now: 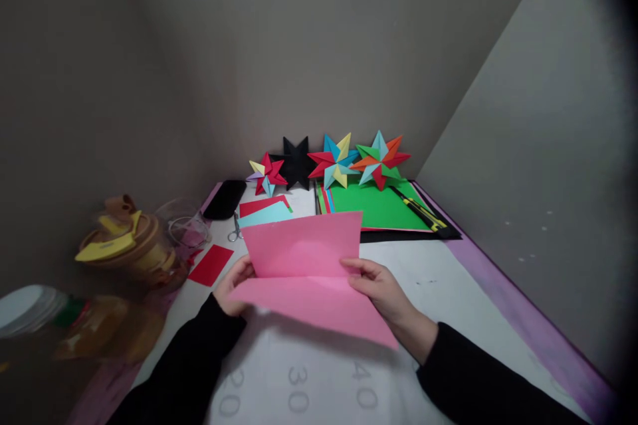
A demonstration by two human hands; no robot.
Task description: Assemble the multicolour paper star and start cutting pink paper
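Observation:
A pink sheet of paper (304, 246) with a crease across its middle is held up above the white work surface. Its far half stands up and its near half slopes toward me. My left hand (235, 287) grips the left edge near the crease, some of its fingers hidden behind the sheet. At the right end of the crease, my right hand (376, 285) pinches the paper between thumb and fingers. Just beyond the sheet lie light blue paper (264, 212), red paper (256, 204) and small scissors (235, 229), partly covered.
Folded paper stars (336, 161) lean on the back wall, one of them a black star (296, 163). Green paper (376, 206) carries a yellow-black utility knife (421, 209). Left are a black phone (225, 199), a red piece (212, 265), a brown container (144, 246) and a blurred jar (44, 312).

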